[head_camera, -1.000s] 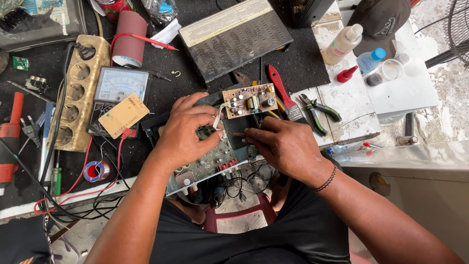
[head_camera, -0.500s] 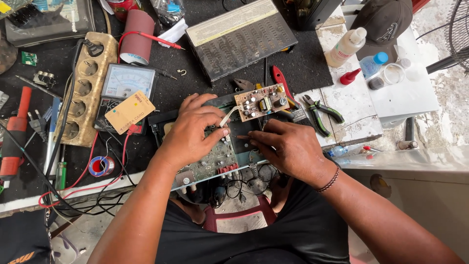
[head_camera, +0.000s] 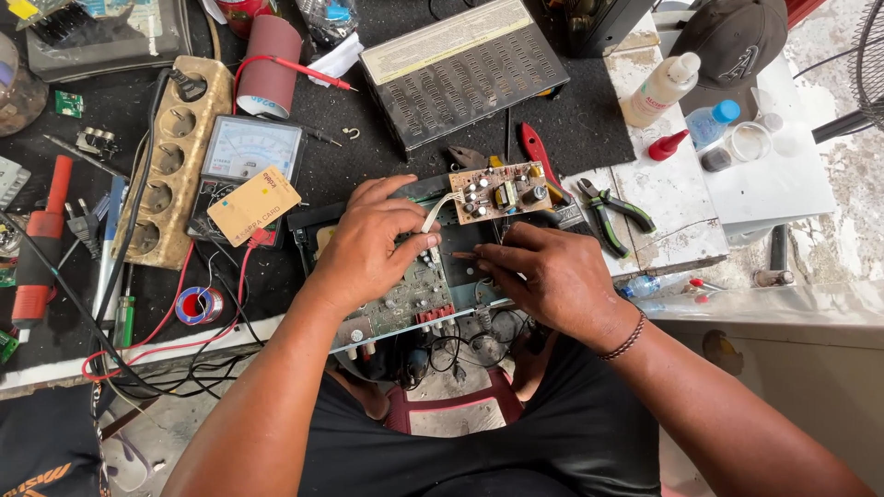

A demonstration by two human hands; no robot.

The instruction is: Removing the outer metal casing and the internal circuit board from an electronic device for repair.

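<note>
An opened electronic device with a green circuit board [head_camera: 405, 299] lies at the workbench's front edge. My left hand [head_camera: 368, 248] rests on its board, fingers curled by a white ribbon cable that leads to a small tan circuit board [head_camera: 497, 191] with capacitors, propped just behind. My right hand [head_camera: 548, 276] pinches a thin orange-tipped tool [head_camera: 463, 255] over the dark middle of the chassis. A beaded bracelet sits on my right wrist.
A grey vented metal cover [head_camera: 460, 64] lies behind. To the left are an analogue multimeter [head_camera: 249, 152], a tan card, a wooden socket strip [head_camera: 170, 156] and a solder spool [head_camera: 193, 304]. Red-handled and green-handled pliers [head_camera: 608, 207] lie right, with bottles and a cap beyond.
My right hand has shifted left and now pinches the thin tool over the chassis. The small tan board sits slightly further from my left hand. My left hand stays on the board.
</note>
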